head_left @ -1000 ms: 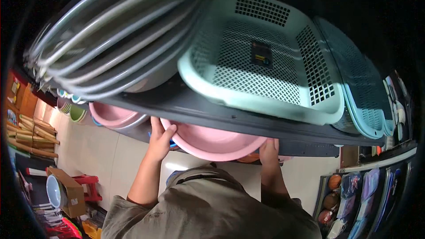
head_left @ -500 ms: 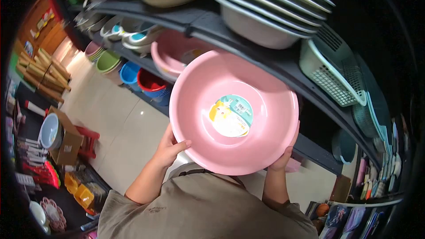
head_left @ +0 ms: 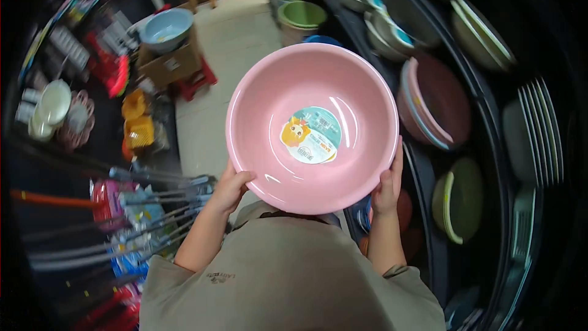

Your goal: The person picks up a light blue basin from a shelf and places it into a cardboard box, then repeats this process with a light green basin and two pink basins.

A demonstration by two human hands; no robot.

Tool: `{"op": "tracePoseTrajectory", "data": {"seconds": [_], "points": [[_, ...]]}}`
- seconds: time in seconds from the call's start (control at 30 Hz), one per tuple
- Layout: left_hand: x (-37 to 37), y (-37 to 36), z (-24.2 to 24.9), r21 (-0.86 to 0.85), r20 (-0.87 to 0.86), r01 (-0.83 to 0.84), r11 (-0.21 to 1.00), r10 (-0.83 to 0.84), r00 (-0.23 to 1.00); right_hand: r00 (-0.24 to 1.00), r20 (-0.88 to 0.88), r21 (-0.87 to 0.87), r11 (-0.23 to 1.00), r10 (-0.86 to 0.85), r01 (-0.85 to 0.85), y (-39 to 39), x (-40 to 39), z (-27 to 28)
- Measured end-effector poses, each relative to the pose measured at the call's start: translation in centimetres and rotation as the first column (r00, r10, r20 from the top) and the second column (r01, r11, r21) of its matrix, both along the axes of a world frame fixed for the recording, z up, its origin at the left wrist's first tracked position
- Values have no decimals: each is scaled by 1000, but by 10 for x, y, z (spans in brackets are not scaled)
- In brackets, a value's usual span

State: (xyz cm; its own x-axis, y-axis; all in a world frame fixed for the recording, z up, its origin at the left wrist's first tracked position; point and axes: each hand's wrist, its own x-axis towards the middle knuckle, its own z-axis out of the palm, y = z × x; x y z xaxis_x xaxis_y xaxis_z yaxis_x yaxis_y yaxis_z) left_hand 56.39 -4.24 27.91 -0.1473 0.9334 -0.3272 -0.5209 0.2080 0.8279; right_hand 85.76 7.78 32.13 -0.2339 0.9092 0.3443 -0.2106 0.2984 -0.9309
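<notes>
A round pink plastic basin (head_left: pixel 312 184) is held out in front of my body, its open side tipped toward me. A sticker (head_left: pixel 311 135) in teal, white and yellow with a cartoon figure lies on its bottom. My left hand (head_left: pixel 231 189) grips the lower left rim, thumb over the edge and the other fingers hidden underneath. On the lower right side, my right hand (head_left: pixel 388 181) is closed round the rim, with its thumb along the wall. Nothing else lies in the basin.
Dark shelves with stacked basins (head_left: pixel 433 101) line the right side. Green buckets (head_left: pixel 302 15) stand ahead. At the left, a light blue basin (head_left: pixel 166 29) rests on a cardboard box (head_left: pixel 170 64) beside a red stool (head_left: pixel 199 79). Long handles (head_left: pixel 116 245) jut out at lower left.
My view and body have turned left, away from facing the shelf, so the shelves now run along my right and the aisle lies ahead. The pink basin stays in both hands.
</notes>
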Motion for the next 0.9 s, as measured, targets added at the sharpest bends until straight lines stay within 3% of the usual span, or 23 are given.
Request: {"op": "tracePoseTrajectory", "data": {"seconds": [0.07,0.1,0.13,0.2,0.27,0.4,0.57,0.8,0.9], "points": [[-18,-27,-15,10,32,-145,989,145,989,996,-37,-17,996,84,-85,6,-43,1],[-10,-34,-18,-16,80,-245,970,245,966,997,-27,-128,989,76,-79,19,-43,-4],[-8,-42,-23,-48,129,-324,945,328,936,999,-7,-239,970,53,-53,24,-53,-2],[-19,-59,-49,-48,139,-419,907,421,896,999,31,-254,966,-38,44,38,-88,-2],[-26,-72,-65,-140,309,-480,866,498,810,995,-44,-287,953,92,-101,49,-104,-8],[-37,-81,-60,-205,169,-669,714,699,695,942,-196,-370,869,272,-328,69,-138,-10],[-63,-55,-59,-189,15,-762,619,778,628,908,-174,-389,821,381,-418,112,-187,-21],[-105,44,-47,-234,24,-717,657,741,671,852,-68,-314,799,519,-512,204,-240,-26],[-123,89,-41,-200,57,-692,694,713,699,775,229,-429,776,589,-462,240,-264,-27]]}}
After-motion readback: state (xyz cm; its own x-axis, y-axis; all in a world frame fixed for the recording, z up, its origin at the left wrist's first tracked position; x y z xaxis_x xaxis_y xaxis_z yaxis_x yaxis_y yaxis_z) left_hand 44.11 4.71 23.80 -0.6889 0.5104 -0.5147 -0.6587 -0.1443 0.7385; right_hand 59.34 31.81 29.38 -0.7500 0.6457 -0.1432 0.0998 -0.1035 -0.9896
